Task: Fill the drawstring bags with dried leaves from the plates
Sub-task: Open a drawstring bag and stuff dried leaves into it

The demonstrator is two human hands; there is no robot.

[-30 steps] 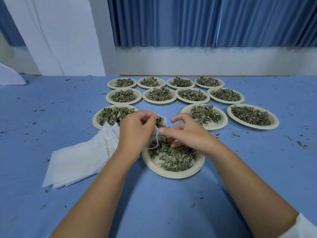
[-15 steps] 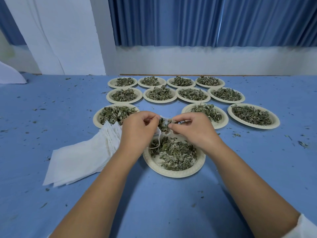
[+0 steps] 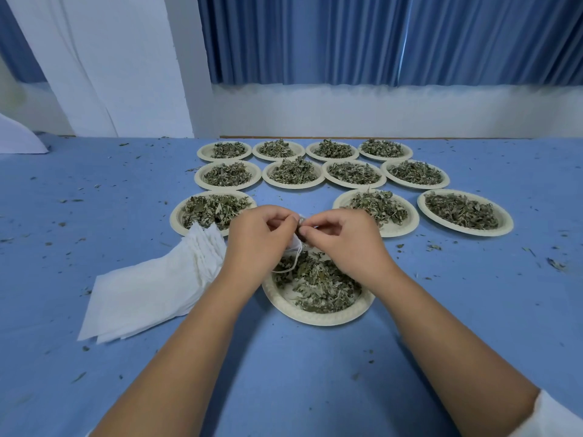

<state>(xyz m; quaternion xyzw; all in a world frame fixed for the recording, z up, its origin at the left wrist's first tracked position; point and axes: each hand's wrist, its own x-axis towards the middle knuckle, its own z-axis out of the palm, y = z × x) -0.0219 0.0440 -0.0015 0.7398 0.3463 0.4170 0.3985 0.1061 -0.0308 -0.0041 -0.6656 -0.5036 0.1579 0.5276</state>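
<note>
We hold a small white drawstring bag [image 3: 296, 245] between both hands, raised just over the far edge of the near plate [image 3: 315, 317]. Our left hand [image 3: 262, 244] has its fingers curled round the bag's left side and grips it; most of the cloth is hidden behind those fingers. Our right hand [image 3: 347, 244] meets it from the right, thumb and forefinger pressed together in a pinch at the bag's mouth, the other fingers curled under. The two hands touch at the fingertips. The bag's string [image 3: 291, 264] hangs down in a loose loop toward the dried leaves [image 3: 318, 285] heaped in the near plate.

Just left of that plate, a fanned stack of empty bags [image 3: 151, 288] lies flat on the blue table [image 3: 315, 373], its far end resting on the rim of the left plate [image 3: 177, 219] in the next row. Beyond our hands eleven more plates of leaves stand in three rows: three in the nearer row, with a gap behind our hands, then four, then four. Leaf crumbs are scattered over the table. A white sleeve [image 3: 561, 417] shows at the near right edge, and a blue curtain [image 3: 378, 39] hangs behind the table.
</note>
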